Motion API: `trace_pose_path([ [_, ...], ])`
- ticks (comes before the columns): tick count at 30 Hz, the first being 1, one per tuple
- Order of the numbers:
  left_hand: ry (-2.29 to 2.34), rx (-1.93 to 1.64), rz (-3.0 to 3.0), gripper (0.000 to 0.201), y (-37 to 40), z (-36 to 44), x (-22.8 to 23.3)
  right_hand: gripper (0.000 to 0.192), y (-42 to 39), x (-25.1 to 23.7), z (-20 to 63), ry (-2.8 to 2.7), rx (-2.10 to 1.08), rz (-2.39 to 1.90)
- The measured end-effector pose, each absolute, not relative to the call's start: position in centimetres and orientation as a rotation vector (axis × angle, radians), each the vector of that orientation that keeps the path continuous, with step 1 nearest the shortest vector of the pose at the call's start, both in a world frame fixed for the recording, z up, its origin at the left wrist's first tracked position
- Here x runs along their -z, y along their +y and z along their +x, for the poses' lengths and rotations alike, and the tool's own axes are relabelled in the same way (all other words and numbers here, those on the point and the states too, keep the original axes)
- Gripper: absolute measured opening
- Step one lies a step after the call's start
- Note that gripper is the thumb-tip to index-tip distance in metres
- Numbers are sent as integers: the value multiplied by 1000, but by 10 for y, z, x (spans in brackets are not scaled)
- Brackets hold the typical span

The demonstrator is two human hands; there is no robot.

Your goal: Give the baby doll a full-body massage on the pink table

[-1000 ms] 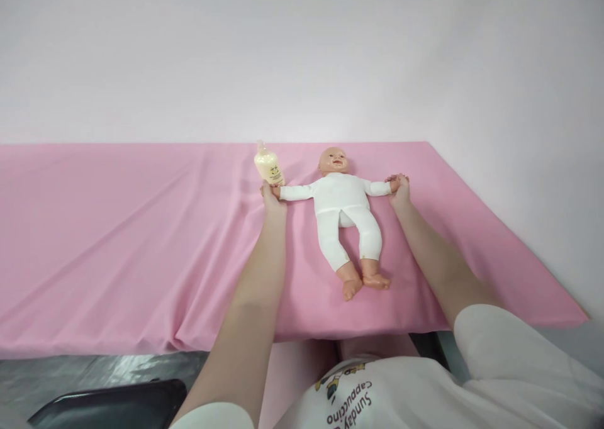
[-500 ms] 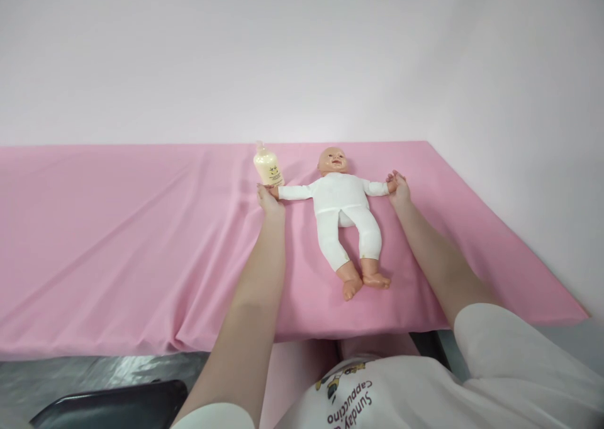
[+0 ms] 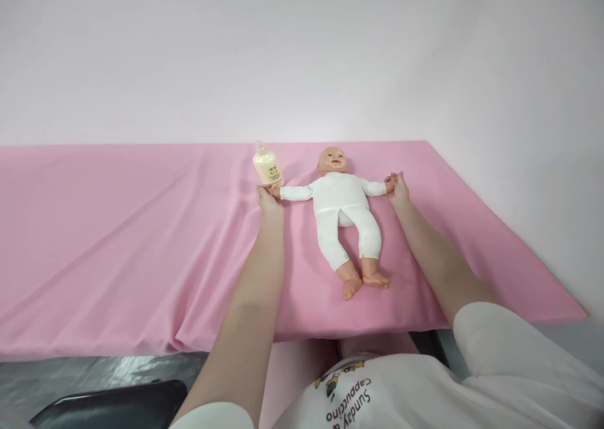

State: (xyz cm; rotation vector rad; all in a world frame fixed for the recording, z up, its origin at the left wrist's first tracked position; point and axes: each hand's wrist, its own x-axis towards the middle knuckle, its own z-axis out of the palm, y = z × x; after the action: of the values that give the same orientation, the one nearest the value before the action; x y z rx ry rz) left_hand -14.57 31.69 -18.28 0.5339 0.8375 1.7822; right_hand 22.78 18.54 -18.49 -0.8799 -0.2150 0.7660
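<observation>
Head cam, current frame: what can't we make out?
All in the head view:
Doll: back hidden by its own body, lying face up on the pink cloth.
Left hand, right hand: exact finger contact with the doll too small to tell, hands overlapping.
Bottle: fine label print too small to read.
Shirt: lettering cut off by the bottom edge.
Black chair: lower part cut off by the bottom edge.

A white T-shirt is bearing the words "Sunday" and "Cappuccino", slanting upside down; a pump bottle is carrying a label too small to read.
</observation>
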Motion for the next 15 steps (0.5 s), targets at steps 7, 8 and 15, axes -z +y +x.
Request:
trace_pose_path([
  [7,882,-1708,390,42,312,-142,171,38,187,188,228,-258,-734,-873],
  [8,866,-1695,390,42,311,-140,170,36,187,189,228,-265,-727,-871],
  [15,763,-1583,502,21,306,-126,175,25,186,190,222,-283,-703,-855],
])
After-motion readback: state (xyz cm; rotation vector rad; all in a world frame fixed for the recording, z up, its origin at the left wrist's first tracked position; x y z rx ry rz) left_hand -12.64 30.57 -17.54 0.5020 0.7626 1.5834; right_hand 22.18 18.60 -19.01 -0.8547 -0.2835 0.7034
